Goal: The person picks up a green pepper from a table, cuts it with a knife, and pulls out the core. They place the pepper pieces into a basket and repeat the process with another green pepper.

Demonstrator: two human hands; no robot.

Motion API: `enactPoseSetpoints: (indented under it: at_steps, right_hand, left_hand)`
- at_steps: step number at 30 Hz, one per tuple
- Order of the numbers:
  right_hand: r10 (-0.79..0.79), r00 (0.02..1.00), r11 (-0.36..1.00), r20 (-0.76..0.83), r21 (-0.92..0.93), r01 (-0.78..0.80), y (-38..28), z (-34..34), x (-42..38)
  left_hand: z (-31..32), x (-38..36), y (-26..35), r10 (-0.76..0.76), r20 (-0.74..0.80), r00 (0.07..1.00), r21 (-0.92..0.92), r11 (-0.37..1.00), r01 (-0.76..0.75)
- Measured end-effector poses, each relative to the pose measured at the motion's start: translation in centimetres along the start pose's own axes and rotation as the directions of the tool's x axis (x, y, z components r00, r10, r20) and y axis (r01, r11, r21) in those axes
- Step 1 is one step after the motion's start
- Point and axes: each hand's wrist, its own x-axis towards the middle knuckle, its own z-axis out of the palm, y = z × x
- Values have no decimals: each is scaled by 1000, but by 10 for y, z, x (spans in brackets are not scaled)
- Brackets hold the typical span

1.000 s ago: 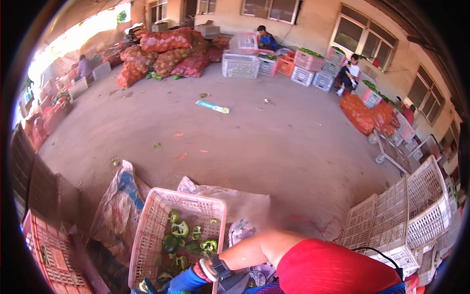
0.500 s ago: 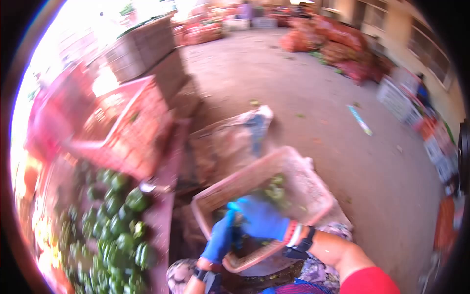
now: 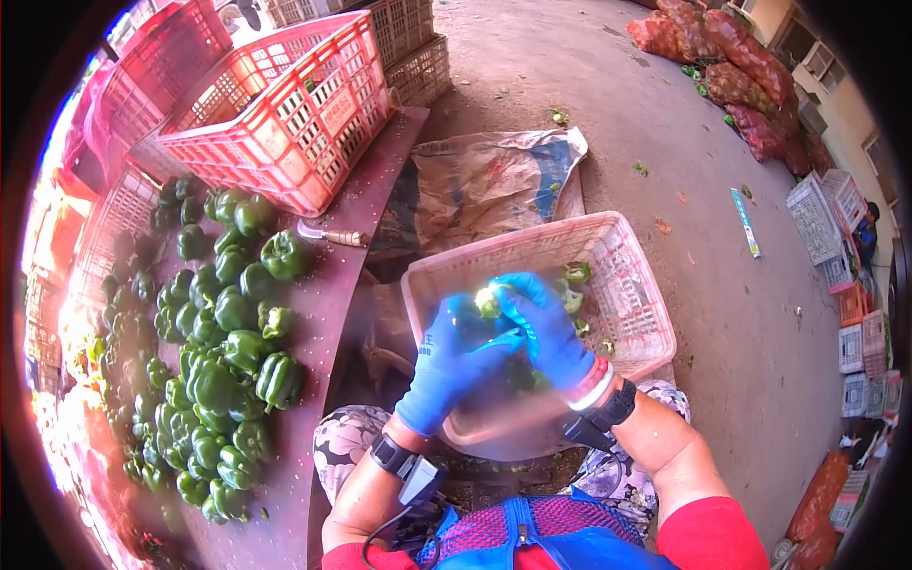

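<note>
Both hands wear blue gloves above a pink plastic crate with green pepper pieces inside. My right hand is closed around a pale green pepper piece that shows at its fingertips. Beside it, my left hand has its thumb stretched toward the right hand; its fingers are bent around something dark and blurred that I cannot make out. Many whole green peppers lie on the table at the left. A curved knife with a wooden handle rests on the table near them.
A red-pink crate stands on the table, with stacked crates behind. A crumpled sack lies beyond the pink crate. Filled red sacks and white crates line the right side. A person is at the far right.
The view has tilted downward and become sharper. My hands have moved apart from their overlapping position, and a pale pepper piece now shows at my right fingertips.
</note>
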Motion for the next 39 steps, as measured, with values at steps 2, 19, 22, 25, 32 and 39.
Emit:
enactPoseSetpoints:
  at_steps: [2, 19, 22, 25, 32, 39]
  right_hand:
    - [-8, 997, 997, 72, 77, 3, 12, 0, 1]
    - [424, 903, 698, 77, -663, -271, -9, -39, 8]
    - [149, 970, -129, 195, -968, 214, 4, -50, -2]
    - [159, 942, 110, 296, -953, 281, 7, -42, -14]
    - [240, 891, 13, 386, -919, 395, 13, -47, -21]
    - [230, 900, 73, 369, -929, 363, -5, -40, -20]
  left_hand:
    - [-8, -1, 3, 39, 8, 999, 40, 998, -40]
    - [-87, -71, 77, 64, -203, 977, 273, 962, -6]
    - [-158, -155, 104, -52, -434, 899, 683, 632, 366]
    - [-207, -266, 95, -460, -426, 779, 894, -86, 439]
    - [-213, -124, 53, 197, -272, 942, 957, 162, 243]
    - [-250, 28, -71, -72, -294, 953, 953, -104, 286]
